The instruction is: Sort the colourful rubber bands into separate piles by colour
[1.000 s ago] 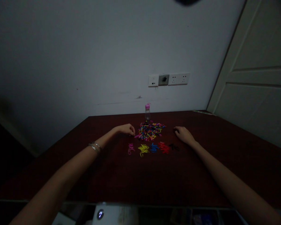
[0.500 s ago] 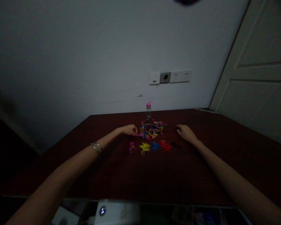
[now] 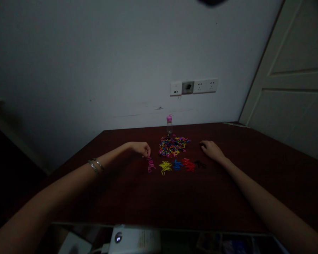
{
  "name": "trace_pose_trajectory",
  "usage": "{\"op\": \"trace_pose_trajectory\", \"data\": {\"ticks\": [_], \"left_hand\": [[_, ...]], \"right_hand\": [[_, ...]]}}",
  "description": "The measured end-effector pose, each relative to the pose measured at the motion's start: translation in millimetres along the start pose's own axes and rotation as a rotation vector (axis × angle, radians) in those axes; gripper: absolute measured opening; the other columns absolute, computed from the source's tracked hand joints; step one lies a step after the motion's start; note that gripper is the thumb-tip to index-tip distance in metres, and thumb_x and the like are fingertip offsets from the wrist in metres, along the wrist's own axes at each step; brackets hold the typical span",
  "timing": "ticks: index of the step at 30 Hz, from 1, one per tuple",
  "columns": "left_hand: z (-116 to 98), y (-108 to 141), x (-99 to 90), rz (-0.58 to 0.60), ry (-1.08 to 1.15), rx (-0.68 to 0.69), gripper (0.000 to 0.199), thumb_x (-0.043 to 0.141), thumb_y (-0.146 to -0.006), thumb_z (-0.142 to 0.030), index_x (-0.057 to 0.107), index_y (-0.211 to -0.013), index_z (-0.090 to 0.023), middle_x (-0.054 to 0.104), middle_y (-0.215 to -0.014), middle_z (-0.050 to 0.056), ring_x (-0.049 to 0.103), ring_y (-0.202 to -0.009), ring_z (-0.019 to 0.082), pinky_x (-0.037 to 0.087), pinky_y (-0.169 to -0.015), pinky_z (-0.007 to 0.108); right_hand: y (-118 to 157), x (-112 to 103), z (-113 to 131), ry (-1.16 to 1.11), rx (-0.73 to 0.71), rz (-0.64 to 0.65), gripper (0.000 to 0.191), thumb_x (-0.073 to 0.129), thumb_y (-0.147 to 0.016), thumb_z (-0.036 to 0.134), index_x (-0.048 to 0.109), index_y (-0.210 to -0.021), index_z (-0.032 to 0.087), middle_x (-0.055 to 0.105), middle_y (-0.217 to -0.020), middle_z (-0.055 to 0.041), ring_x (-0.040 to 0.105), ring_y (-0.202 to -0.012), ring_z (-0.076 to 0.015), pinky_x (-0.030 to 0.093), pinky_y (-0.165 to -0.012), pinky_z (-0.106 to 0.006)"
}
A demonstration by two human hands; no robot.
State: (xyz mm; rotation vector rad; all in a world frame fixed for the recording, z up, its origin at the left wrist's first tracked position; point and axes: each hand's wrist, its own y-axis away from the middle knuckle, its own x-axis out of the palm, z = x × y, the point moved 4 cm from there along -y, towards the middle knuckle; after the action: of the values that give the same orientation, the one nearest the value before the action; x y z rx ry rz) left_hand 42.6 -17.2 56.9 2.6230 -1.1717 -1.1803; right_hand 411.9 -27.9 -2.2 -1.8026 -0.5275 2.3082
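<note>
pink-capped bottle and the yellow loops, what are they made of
The bottle looks like clear, smooth plastic, as the wall shows through, though glass is possible. Its pink cap seems opaque plastic, evenly coloured. The yellow loops could be rubber or soft plastic: thin, bright, unevenly bent; finish too small to tell.

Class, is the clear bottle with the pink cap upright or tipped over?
Upright: the clear cylindrical bottle stands on the dark red table, its pink cap uppermost.

One left hand (image 3: 143, 149), fingertips at the top of a pink band cluster (image 3: 151, 165). One right hand (image 3: 212, 150), resting on the dark red table (image 3: 153, 201). Between the hands: one multicoloured band heap (image 3: 172, 146); behind it, one pink-capped bottle (image 3: 169, 125), upright.
</note>
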Motion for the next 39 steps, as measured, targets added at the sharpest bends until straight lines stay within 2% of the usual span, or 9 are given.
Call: {"op": "trace_pose_trajectory", "data": {"ticks": [2,6,9,12,16,22,26,32,39], "left_hand": [[2,2,4.4,0.031,0.027,-0.011,0.013,0.063,-0.044,-0.006,0.065,-0.050,-0.017,0.057,-0.044,0.001,0.047,-0.042,0.011,0.032,-0.045,0.021],[2,1,12.2,0.194,-0.051,-0.121,0.012,0.067,-0.045,-0.014,0.067,-0.056,-0.017,0.061,-0.051,0.002,0.049,-0.046,0.012,0.033,-0.045,0.020],[4,-4,6.5,0.162,-0.053,-0.162,0.015,0.069,-0.043,-0.017,0.068,-0.058,-0.018,0.060,-0.050,0.000,0.049,-0.046,0.011,0.033,-0.045,0.019],[8,-12,-4.6,0.052,-0.033,-0.118,0.013,0.068,-0.046,-0.019,0.066,-0.058,-0.017,0.057,-0.047,-0.001,0.047,-0.043,0.009,0.032,-0.043,0.018],[15,-26,-22.0,-0.150,-0.040,-0.048,0.013,0.060,-0.056,-0.023,0.065,-0.065,-0.014,0.054,-0.046,-0.002,0.043,-0.040,0.008,0.029,-0.041,0.018],[36,-43,-48.7,-0.664,0.069,-0.079,0.017,0.054,-0.066,-0.028,0.061,-0.064,-0.012,0.048,-0.044,-0.002,0.039,-0.038,0.008,0.027,-0.039,0.019],[60,-46,-46.3,-0.902,0.183,-0.117,0.022,0.049,-0.070,-0.030,0.061,-0.064,-0.013,0.046,-0.043,-0.002,0.038,-0.036,0.007,0.027,-0.039,0.019],[79,-44,-34.5,-1.086,0.273,-0.035,0.028,0.045,-0.070,-0.035,0.061,-0.063,-0.013,0.045,-0.041,-0.003,0.041,-0.040,0.009,0.030,-0.044,0.020],[78,-40,-32.1,-1.101,0.311,0.026,0.033,0.044,-0.070,-0.040,0.061,-0.062,-0.013,0.044,-0.041,-0.003,0.039,-0.039,0.009,0.031,-0.045,0.020]], "right_hand": [[0,0,-1,0.002,0.000,0.009,0.036,0.042,-0.079,0.020,0.059,-0.109,0.010,0.061,-0.111,-0.0126,0.054,-0.104,-0.0226,0.038,-0.092,-0.031],[0,0,0,-0.002,-0.004,0.016,0.036,0.042,-0.078,0.019,0.060,-0.108,0.010,0.061,-0.111,-0.0131,0.054,-0.103,-0.0221,0.038,-0.092,-0.031],[0,0,0,0.001,-0.004,0.007,0.036,0.042,-0.078,0.019,0.060,-0.108,0.010,0.061,-0.110,-0.0129,0.054,-0.103,-0.0225,0.039,-0.091,-0.031],[0,0,0,0.006,-0.005,0.000,0.036,0.042,-0.078,0.019,0.059,-0.109,0.010,0.061,-0.110,-0.0130,0.053,-0.104,-0.0227,0.038,-0.092,-0.032],[-1,2,0,-0.002,-0.008,0.005,0.035,0.041,-0.079,0.020,0.060,-0.107,0.011,0.061,-0.109,-0.0126,0.054,-0.102,-0.0218,0.038,-0.091,-0.031],[0,1,0,0.004,-0.009,-0.013,0.036,0.041,-0.079,0.020,0.060,-0.108,0.010,0.061,-0.109,-0.0127,0.054,-0.102,-0.0225,0.038,-0.091,-0.031],[-1,0,0,-0.003,-0.003,-0.015,0.035,0.041,-0.079,0.021,0.060,-0.107,0.011,0.062,-0.109,-0.0128,0.054,-0.102,-0.0223,0.039,-0.090,-0.031],[-3,1,-2,-0.022,-0.008,-0.009,0.034,0.042,-0.078,0.020,0.061,-0.106,0.012,0.063,-0.107,-0.0123,0.055,-0.100,-0.0217,0.039,-0.090,-0.030],[-4,5,-7,-0.038,-0.012,-0.008,0.034,0.042,-0.078,0.020,0.061,-0.105,0.012,0.062,-0.107,-0.0127,0.056,-0.100,-0.0219,0.039,-0.090,-0.031]]}}
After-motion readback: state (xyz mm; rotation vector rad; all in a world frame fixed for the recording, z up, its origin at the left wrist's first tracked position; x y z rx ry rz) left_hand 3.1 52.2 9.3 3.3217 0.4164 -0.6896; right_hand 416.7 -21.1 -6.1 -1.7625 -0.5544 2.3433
